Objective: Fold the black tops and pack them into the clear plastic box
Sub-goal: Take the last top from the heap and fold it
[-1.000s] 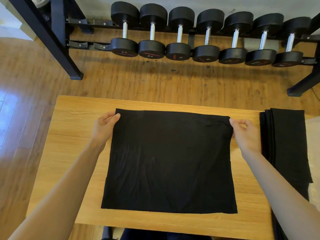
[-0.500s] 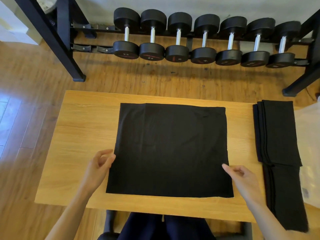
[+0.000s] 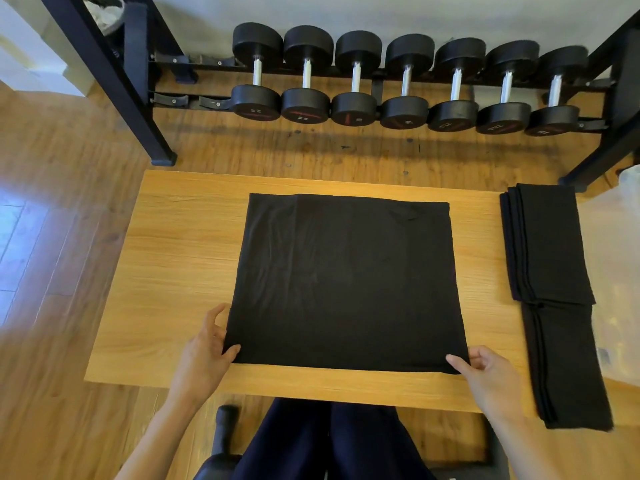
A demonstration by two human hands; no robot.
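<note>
The flat, roughly square black fabric top lies spread on the light wooden table, slightly longer across than deep, directly ahead of both hands. The left hand pinches the near left corner between thumb and curled fingers. The right hand pinches the near right corner likewise. Both hands sit equally near, at the near hem. Judgement: the coming fold carries that hem away, toward the far edge. A stack of folded black tops lies along the table's right side, well apart. The clear plastic box is only partly visible at far right. A rack of black dumbbells stands beyond on the wooden floor.
</note>
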